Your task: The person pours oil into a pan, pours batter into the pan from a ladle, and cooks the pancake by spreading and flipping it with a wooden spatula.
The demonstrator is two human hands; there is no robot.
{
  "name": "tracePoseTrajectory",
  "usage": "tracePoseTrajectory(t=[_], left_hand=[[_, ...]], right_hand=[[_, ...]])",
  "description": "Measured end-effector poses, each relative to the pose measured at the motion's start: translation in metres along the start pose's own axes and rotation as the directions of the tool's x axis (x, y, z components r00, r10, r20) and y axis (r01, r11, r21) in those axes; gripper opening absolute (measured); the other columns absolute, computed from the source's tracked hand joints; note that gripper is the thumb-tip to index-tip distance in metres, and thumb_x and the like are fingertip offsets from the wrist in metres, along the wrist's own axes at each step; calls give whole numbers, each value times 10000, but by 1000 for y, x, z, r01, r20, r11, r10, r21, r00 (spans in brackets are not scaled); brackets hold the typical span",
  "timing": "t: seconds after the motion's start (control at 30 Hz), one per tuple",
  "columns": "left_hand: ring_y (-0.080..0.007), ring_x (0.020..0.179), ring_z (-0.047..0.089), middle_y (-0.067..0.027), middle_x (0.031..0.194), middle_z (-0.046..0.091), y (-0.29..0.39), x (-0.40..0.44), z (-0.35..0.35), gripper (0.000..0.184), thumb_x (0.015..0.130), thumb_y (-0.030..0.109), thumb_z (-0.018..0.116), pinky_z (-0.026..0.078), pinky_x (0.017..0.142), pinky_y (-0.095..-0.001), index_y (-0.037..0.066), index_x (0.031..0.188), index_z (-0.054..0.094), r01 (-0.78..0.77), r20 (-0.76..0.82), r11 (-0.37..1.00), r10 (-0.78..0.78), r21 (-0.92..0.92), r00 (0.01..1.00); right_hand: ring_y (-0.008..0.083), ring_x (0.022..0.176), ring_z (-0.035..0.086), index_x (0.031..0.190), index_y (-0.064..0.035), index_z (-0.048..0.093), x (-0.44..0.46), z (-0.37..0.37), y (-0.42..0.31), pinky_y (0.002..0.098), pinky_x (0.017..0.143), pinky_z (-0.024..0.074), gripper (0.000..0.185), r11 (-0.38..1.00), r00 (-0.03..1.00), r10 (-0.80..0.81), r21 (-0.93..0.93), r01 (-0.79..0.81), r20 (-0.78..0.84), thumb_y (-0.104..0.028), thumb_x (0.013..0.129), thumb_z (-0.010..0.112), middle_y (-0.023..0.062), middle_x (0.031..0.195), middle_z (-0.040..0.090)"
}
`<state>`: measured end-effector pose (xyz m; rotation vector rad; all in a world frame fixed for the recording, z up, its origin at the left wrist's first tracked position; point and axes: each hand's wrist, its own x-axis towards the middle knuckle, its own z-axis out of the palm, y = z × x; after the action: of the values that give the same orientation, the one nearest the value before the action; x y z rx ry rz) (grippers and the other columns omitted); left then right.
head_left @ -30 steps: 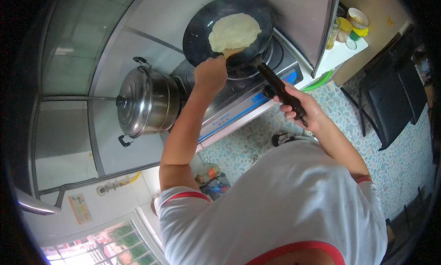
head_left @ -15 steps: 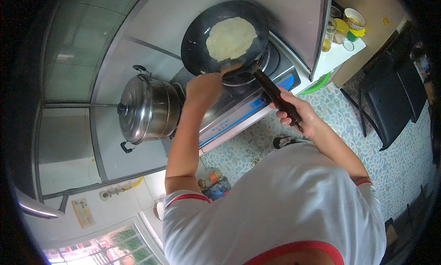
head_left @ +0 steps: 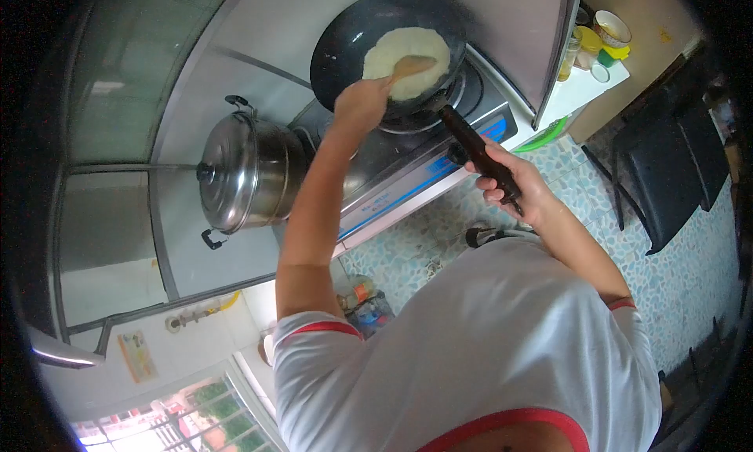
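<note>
A black wok [head_left: 337, 64] is tilted over the stove, with a round pale pancake [head_left: 392, 48] lying inside. My left hand [head_left: 362, 105] is closed around a wooden spatula [head_left: 413, 65], whose blade is over the pancake; whether it touches the pancake I cannot tell. My right hand [head_left: 511, 181] grips the wok's dark handle [head_left: 474, 150], fingers wrapped round it. Beneath the wok, part of the gas stove [head_left: 384, 170] shows, including a burner ring.
Left of the wok stands a lidded steel steamer pot [head_left: 249, 170]. Jars and a bowl [head_left: 612, 29] sit on a white shelf [head_left: 584, 93] beyond a panel [head_left: 518, 36]. A black folding chair [head_left: 667, 170] is at the right. Bottles [head_left: 365, 303] stand low near the wall.
My left hand has moved up slightly, carrying the spatula from the wok's near edge to over the pancake. The pancake appears shifted a little right. My right hand keeps its grip.
</note>
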<state>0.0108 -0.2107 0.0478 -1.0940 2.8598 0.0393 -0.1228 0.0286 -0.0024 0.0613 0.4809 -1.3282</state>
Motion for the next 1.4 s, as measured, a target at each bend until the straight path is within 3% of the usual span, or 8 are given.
tracePoseTrajectory(t=[0.33, 0.43, 0.53, 0.63, 0.83, 1.03, 1.27, 1.4], left_hand=[[-346, 881, 569, -164, 911, 610, -47, -31, -6, 276, 863, 256, 416, 444, 754, -428, 121, 978, 627, 124, 99, 992, -127, 36, 987], [-334, 885, 573, -162, 910, 612, -66, -27, -26, 263, 856, 240, 428, 449, 751, -418, 131, 979, 633, 218, 28, 966, -216, -137, 976], [-326, 888, 576, -154, 918, 614, -69, -40, -50, 250, 853, 222, 433, 453, 750, -410, 150, 979, 637, 219, -48, 958, -213, 186, 976], [-320, 891, 576, -137, 933, 616, -61, -46, -51, 252, 845, 207, 451, 457, 746, -402, 174, 1020, 629, 126, 102, 841, -209, 526, 972], [-320, 868, 585, -137, 904, 621, -35, -58, -54, 256, 821, 166, 456, 462, 749, -405, 151, 1011, 628, 50, 244, 990, -81, 131, 966], [-323, 862, 586, -151, 883, 619, -30, -59, -22, 267, 852, 188, 421, 459, 745, -421, 152, 1032, 614, 106, 50, 978, -116, 179, 992], [-344, 868, 571, -169, 893, 609, -32, 12, -21, 280, 874, 252, 401, 450, 735, -432, 136, 1021, 610, 96, -239, 994, -106, -54, 965], [-351, 876, 568, -166, 919, 608, -37, 42, -3, 295, 875, 284, 402, 440, 764, -435, 148, 1042, 604, 166, -109, 986, -168, -25, 980]], right_hand=[[76, 563, 424, 1299, -179, 313, 1, 0, 3, 155, 415, 348, 435, 999, 999, -19, -46, 20, 28, -221, 890, 458, 87, 903, 524], [75, 572, 426, 1294, -179, 308, 0, 1, 2, 149, 412, 341, 432, 998, 1000, -24, -64, 26, 20, -224, 892, 458, 91, 904, 523], [76, 575, 426, 1283, -173, 314, 1, -2, 3, 149, 409, 337, 422, 999, 999, -17, -41, 19, 44, -218, 890, 463, 103, 909, 527], [77, 572, 424, 1276, -172, 319, 1, 0, 3, 150, 408, 336, 416, 999, 999, -19, -39, 21, 37, -210, 888, 464, 107, 907, 529], [78, 567, 427, 1275, -177, 324, 2, -1, 3, 150, 408, 334, 414, 999, 1000, -20, -43, 21, 24, -204, 886, 462, 105, 905, 530], [99, 577, 457, 1297, -180, 323, 1, -2, 1, 174, 424, 371, 414, 1000, 1000, -8, -29, 8, 9, -215, 900, 437, 100, 904, 534], [106, 570, 450, 1300, -198, 313, 3, -5, -1, 185, 428, 367, 404, 1000, 1000, 19, -23, -19, 4, -226, 910, 416, 108, 922, 537], [127, 645, 522, 1220, -85, 408, -4, 6, -4, 209, 479, 420, 356, 991, 994, 20, -126, -34, -109, -269, 915, 406, 107, 906, 560]])
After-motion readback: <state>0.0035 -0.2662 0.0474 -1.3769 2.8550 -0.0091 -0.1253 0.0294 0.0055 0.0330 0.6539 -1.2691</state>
